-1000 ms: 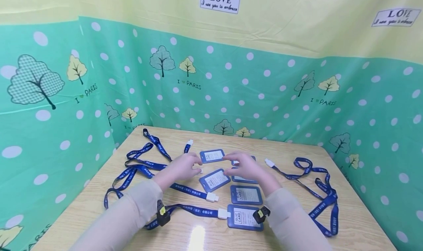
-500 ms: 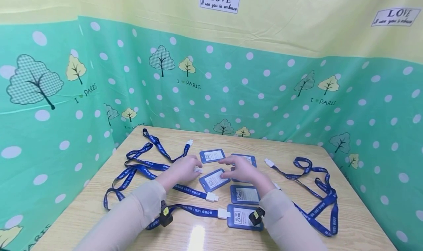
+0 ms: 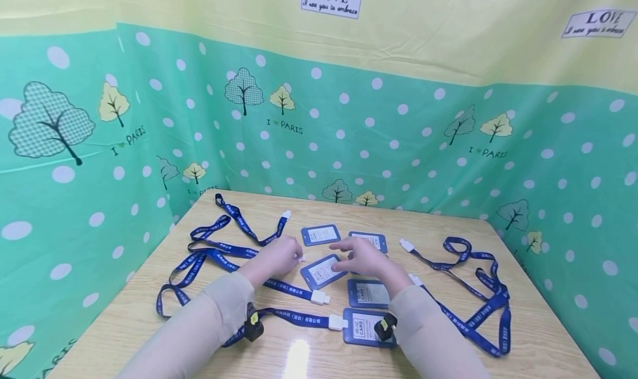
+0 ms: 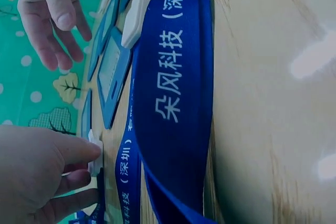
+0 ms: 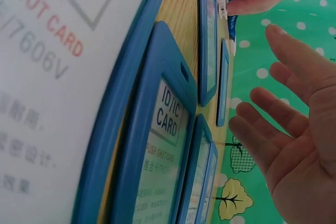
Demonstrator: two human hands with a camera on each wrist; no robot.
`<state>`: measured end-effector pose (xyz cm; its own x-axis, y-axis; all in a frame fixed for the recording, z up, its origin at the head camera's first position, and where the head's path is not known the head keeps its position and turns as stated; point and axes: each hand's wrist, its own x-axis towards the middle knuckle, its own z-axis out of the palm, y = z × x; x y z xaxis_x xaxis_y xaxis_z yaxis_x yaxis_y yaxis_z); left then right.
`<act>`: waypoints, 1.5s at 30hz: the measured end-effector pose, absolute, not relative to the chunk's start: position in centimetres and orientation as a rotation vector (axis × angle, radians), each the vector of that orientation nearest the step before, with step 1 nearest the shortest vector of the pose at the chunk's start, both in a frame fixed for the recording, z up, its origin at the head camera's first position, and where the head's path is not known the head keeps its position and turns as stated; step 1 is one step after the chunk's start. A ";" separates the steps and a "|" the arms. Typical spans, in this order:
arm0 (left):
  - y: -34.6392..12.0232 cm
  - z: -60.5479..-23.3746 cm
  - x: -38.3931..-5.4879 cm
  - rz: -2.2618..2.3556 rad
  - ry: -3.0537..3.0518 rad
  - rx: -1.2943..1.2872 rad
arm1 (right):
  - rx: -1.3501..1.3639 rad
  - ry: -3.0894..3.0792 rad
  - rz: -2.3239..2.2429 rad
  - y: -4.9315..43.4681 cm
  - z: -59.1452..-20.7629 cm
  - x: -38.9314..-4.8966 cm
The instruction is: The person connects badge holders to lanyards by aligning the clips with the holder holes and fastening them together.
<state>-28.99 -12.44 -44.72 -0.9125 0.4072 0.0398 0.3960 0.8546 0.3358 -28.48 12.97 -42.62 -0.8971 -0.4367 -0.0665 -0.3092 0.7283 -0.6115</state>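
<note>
My left hand (image 3: pixel 276 257) pinches the white clip (image 4: pixel 95 166) at the end of a blue lanyard, between thumb and fingers, close over the table. Just right of that clip lies a blue ID card holder (image 3: pixel 319 272), set at a slant. Above the slanted holder's right end hovers my right hand (image 3: pixel 366 257), fingers spread and slightly bent, holding nothing. In the right wrist view the same right hand (image 5: pixel 294 135) is palm-side visible. Behind it, another card holder (image 3: pixel 370 240) is partly in sight; one more beneath the hand is mostly hidden.
More card holders lie about: one at the back (image 3: pixel 321 235), one in the middle right (image 3: pixel 368 294), one in front (image 3: pixel 366 326). Blue lanyards (image 3: pixel 234 251) with white clips sprawl on the left, others (image 3: pixel 490 301) on the right. A patterned curtain (image 3: pixel 349 135) closes the back.
My left fingers have closed on the white clip and drawn slightly in. My right hand has shifted left and down, from beside the back holders to over the slanted one.
</note>
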 end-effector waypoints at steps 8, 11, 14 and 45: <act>-12.7 -44.6 -29.3 0.540 2.981 0.618 | -0.578 2.733 -0.885 13.0 -42.8 -28.8; -12.9 -44.6 -29.5 0.535 2.976 0.624 | -0.569 2.729 -0.889 12.9 -42.7 -28.8; -13.0 -44.7 -29.7 0.530 2.975 0.631 | -0.564 2.724 -0.898 12.8 -42.5 -28.9; -14.6 -43.9 -28.6 0.428 2.918 0.585 | -0.700 2.662 -0.894 10.1 -43.7 -28.8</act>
